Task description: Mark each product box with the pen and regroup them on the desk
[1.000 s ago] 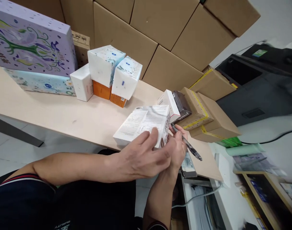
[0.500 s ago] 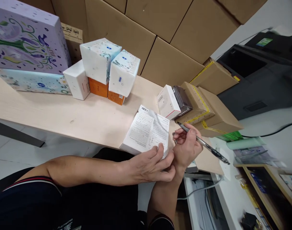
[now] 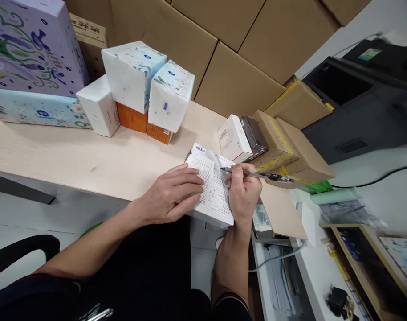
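Note:
A white box [image 3: 208, 180] with printed text and a barcode lies near the desk's front edge. My left hand [image 3: 172, 195] rests on its left part, fingers stretched out over the printed face. My right hand [image 3: 245, 191] is closed around a pen [image 3: 273, 175] at the box's right edge. The pen's tip points left, over the text; whether it touches the surface I cannot tell.
Light wooden desk [image 3: 123, 162]. Wrapped tissue packs [image 3: 172, 98] sit on orange boxes [image 3: 132, 118] at the back left. A power bank box [image 3: 233, 140] and taped cartons [image 3: 277, 145] stand to the right. Stacked cardboard boxes [image 3: 237, 80] form the back wall.
My left hand has moved left, from beside my right wrist onto the box's left part. My right hand has brought the pen leftward over the printed face. The box has turned slightly.

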A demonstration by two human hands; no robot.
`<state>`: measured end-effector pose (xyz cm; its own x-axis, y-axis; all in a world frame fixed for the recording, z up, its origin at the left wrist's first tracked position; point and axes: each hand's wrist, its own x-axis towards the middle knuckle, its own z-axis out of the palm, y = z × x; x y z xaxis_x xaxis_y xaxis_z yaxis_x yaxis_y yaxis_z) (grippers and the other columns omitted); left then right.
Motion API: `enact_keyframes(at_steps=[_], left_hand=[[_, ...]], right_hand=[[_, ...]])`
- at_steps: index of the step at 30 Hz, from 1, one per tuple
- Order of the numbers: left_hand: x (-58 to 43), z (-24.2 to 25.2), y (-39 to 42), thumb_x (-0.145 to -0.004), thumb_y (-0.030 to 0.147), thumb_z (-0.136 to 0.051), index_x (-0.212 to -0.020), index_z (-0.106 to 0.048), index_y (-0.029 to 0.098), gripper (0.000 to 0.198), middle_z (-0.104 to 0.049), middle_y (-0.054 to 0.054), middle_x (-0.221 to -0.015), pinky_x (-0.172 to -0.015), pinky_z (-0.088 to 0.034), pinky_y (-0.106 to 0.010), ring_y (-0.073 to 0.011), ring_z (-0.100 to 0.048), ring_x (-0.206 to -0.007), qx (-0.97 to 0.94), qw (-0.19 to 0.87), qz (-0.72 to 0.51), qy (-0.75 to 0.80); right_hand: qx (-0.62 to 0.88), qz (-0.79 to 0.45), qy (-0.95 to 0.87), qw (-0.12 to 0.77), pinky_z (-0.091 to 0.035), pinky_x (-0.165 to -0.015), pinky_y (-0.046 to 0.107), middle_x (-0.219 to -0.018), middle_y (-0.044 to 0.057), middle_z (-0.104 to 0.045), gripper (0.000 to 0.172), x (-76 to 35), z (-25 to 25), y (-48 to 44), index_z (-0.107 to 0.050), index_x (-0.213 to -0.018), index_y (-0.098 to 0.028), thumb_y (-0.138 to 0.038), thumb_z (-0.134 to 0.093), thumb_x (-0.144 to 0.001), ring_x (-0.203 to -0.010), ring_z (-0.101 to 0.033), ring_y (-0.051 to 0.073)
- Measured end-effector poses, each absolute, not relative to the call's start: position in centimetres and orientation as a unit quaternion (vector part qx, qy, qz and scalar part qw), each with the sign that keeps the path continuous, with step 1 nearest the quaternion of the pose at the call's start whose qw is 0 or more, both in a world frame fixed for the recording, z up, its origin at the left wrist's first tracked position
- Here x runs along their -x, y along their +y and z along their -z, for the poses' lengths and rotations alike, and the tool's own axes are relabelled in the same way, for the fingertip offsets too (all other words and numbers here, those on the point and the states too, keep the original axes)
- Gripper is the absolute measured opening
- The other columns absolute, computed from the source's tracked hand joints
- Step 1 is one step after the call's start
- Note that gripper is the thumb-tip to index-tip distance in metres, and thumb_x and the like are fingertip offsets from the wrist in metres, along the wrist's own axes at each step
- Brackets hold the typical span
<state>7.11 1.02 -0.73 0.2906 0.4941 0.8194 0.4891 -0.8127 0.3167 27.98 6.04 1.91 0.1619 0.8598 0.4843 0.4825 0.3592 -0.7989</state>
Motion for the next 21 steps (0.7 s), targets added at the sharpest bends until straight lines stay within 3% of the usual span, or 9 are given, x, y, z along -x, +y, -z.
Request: enact_keyframes(at_steps=[7, 21], left_hand=[[-7.9, 2.9, 1.3, -0.09, 0.016, -0.066, -0.11, -0.073, 0.018, 0.021, -0.082, -0.008, -0.11, -0.113, -0.057, -0.051, -0.0244, -0.076, -0.113, -0.769, 0.009, -0.566, 0.297], [-8.0, 2.8, 1.3, -0.089, 0.015, -0.066, -0.109, -0.074, 0.019, 0.023, -0.082, -0.008, -0.109, -0.112, -0.057, -0.05, -0.0237, -0.076, -0.113, -0.764, 0.006, -0.572, 0.298]], right_hand=[[0.549, -0.152, -0.655, 0.497, -0.042, -0.065, 0.029, -0.069, -0.003, -0.061, 0.028, -27.9, -2.1, 6.0, -0.059, -0.082, -0.023, -0.043, -0.054, -0.1, -0.064, -0.056, 0.014], [0.552, -0.135, -0.674, 0.472, -0.043, -0.068, 0.031, -0.073, -0.002, -0.062, 0.035, -27.9, -2.5, 5.9, -0.059, -0.076, -0.022, -0.043, -0.052, -0.102, -0.065, -0.058, 0.014]])
